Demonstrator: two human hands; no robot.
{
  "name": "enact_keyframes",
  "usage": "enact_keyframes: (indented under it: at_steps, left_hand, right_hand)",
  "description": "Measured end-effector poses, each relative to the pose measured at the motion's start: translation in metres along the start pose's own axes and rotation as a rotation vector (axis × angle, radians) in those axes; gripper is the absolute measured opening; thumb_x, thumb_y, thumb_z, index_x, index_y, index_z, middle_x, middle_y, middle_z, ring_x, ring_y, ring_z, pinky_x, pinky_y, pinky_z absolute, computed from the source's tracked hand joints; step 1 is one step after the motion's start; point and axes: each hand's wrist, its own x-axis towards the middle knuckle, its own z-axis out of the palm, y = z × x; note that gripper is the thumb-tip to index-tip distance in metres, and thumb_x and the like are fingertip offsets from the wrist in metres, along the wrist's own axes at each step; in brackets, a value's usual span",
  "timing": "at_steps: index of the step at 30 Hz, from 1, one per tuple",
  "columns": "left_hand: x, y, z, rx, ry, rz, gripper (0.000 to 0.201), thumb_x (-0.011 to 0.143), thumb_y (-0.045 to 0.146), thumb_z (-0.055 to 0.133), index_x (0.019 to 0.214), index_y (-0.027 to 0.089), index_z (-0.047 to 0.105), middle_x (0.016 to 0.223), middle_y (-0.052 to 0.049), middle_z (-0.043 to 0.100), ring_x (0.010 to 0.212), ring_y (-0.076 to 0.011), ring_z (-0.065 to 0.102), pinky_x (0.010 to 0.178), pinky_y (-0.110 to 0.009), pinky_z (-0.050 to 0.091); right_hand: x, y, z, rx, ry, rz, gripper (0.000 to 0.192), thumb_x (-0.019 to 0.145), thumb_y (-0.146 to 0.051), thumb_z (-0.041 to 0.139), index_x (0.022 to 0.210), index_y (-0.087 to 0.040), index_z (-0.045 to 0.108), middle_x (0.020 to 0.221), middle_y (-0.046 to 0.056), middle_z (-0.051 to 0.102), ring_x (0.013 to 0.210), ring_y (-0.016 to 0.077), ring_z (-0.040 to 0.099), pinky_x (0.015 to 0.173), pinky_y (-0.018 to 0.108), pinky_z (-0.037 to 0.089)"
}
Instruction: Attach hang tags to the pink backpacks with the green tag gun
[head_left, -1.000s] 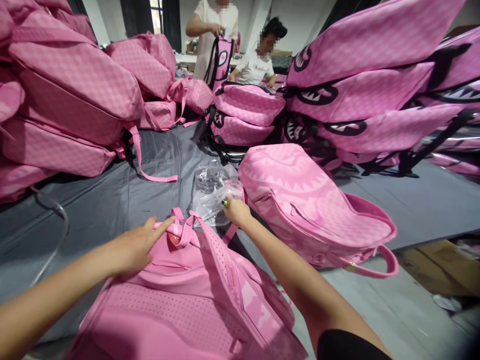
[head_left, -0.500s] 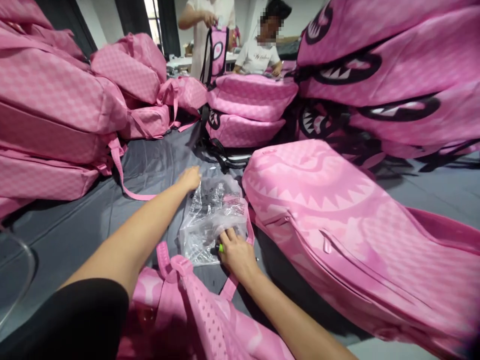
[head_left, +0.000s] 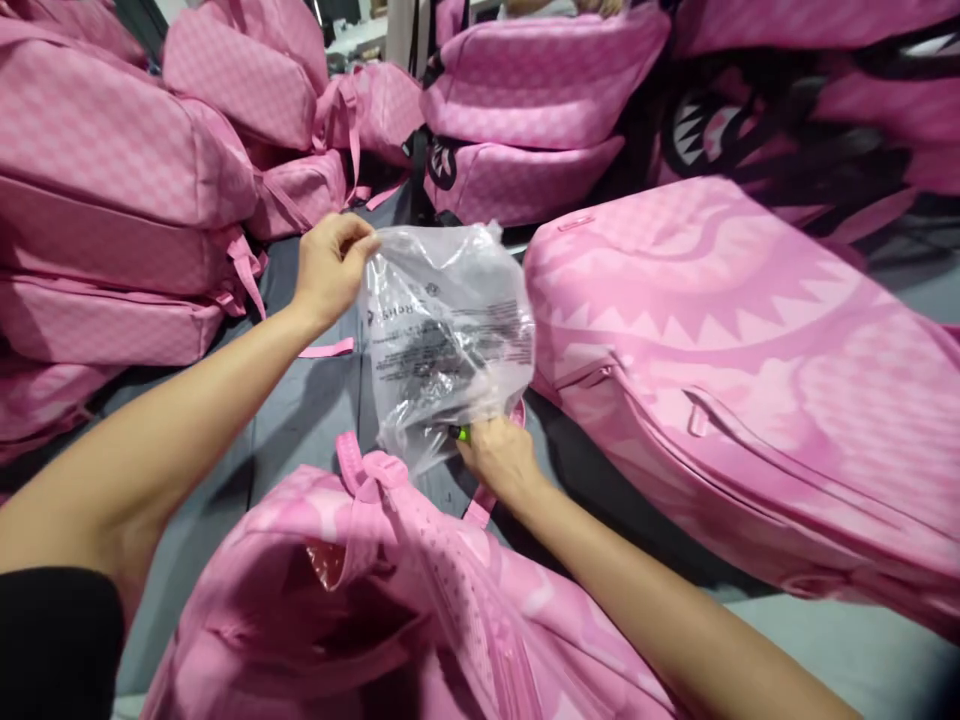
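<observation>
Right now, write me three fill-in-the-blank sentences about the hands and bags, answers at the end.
The left hand pinches a corner of the plastic-looking sack, which is printed yet ____-through.
The right hand, at its lower right, holds a small item coloured black and ____.
The stacked backpacks on the left share one main colour: ____.
Missing words: see; green; pink.

A single head-worn camera looks forward and down, close above the near backpack (head_left: 420, 610) at six o'clock, faces the plastic bag (head_left: 450, 320) mid-frame, and reaches stacked backpacks (head_left: 105, 210) farther off at ten o'clock.
</observation>
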Motion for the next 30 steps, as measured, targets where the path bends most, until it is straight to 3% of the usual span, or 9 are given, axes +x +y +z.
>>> enact_keyframes:
  at_steps: [4,7,10,12,17,21,25,28,30]
  left_hand:
    - [0.004,-0.016,0.006,-0.061,-0.062,-0.075,0.013,0.087,0.028,0.062,0.083,0.016,0.065,0.083,-0.002,0.064,0.084,-0.0161,0.061,0.082,-0.031,0.048]
    - [0.003,-0.036,0.012,0.029,-0.158,-0.258,0.010,0.084,0.021,0.062,0.087,0.014,0.068,0.087,-0.005,0.067,0.089,-0.0204,0.064,0.090,-0.036,0.049]
    - [-0.006,-0.051,0.009,0.228,-0.226,-0.479,0.050,0.076,0.019,0.071,0.125,0.014,0.062,0.119,-0.015,0.066,0.114,-0.0308,0.060,0.103,-0.048,0.043]
    - [-0.018,-0.047,0.001,0.226,-0.322,-0.509,0.072,0.074,0.022,0.074,0.141,0.014,0.049,0.135,-0.019,0.058,0.122,-0.0325,0.057,0.106,-0.050,0.042]
    - [-0.064,0.023,-0.052,-0.068,-0.545,-0.286,0.044,0.082,0.031,0.067,0.124,0.016,0.065,0.124,-0.011,0.068,0.106,-0.0232,0.067,0.097,-0.041,0.052]
    - [-0.110,0.084,-0.113,-0.068,-0.621,-0.059,0.035,0.091,0.033,0.062,0.122,0.020,0.066,0.127,-0.007,0.068,0.118,-0.0212,0.063,0.105,-0.039,0.048]
    - [-0.151,0.106,-0.155,-0.002,-0.648,0.016,0.032,0.095,0.027,0.057,0.126,0.020,0.063,0.130,-0.007,0.066,0.121,-0.0186,0.061,0.105,-0.035,0.048]
    - [-0.171,0.111,-0.175,0.022,-0.559,-0.008,0.031,0.096,0.026,0.056,0.125,0.018,0.064,0.131,-0.008,0.064,0.120,-0.0187,0.061,0.105,-0.035,0.048]
    - [-0.180,0.117,-0.185,0.004,-0.478,-0.029,0.028,0.096,0.025,0.056,0.122,0.018,0.065,0.127,-0.008,0.066,0.117,-0.0173,0.062,0.102,-0.032,0.049]
  right_hand:
    - [0.003,-0.003,-0.006,-0.030,-0.182,-0.020,0.049,0.090,-0.025,0.053,0.137,-0.010,0.049,0.112,0.019,0.064,0.081,0.0228,0.064,0.067,0.031,0.048]
    - [0.004,-0.005,-0.009,-0.048,-0.253,-0.066,0.054,0.091,-0.023,0.049,0.144,-0.018,0.044,0.138,0.021,0.053,0.082,0.0219,0.067,0.064,0.030,0.049]
    - [0.009,-0.005,-0.011,-0.089,-0.239,-0.148,0.055,0.093,-0.017,0.043,0.148,-0.021,0.042,0.156,0.021,0.035,0.083,0.0213,0.069,0.060,0.030,0.050]
    - [0.012,-0.003,-0.013,-0.119,-0.187,-0.214,0.053,0.094,-0.014,0.039,0.146,-0.018,0.045,0.158,0.021,0.034,0.082,0.0208,0.069,0.060,0.030,0.049]
    - [0.021,0.001,-0.016,-0.124,-0.074,-0.346,0.039,0.097,-0.010,0.035,0.124,-0.015,0.063,0.141,0.016,0.056,0.088,0.0201,0.067,0.064,0.029,0.045]
    - [0.025,-0.002,-0.020,-0.137,-0.174,-0.422,0.031,0.099,-0.014,0.036,0.106,-0.015,0.066,0.120,0.013,0.066,0.086,0.0200,0.065,0.064,0.029,0.042]
    - [0.022,-0.002,-0.034,-0.116,-0.243,-0.506,0.030,0.094,-0.008,0.039,0.107,-0.014,0.065,0.120,0.012,0.065,0.084,0.0183,0.066,0.062,0.028,0.041]
    - [0.009,0.001,-0.057,0.031,-0.115,-0.283,0.027,0.087,-0.008,0.046,0.101,-0.016,0.068,0.125,0.010,0.065,0.084,0.0180,0.066,0.061,0.027,0.041]
    - [-0.007,0.000,-0.080,0.270,0.000,0.001,0.015,0.087,-0.016,0.052,0.087,-0.016,0.067,0.102,0.009,0.072,0.074,0.0175,0.065,0.058,0.026,0.041]
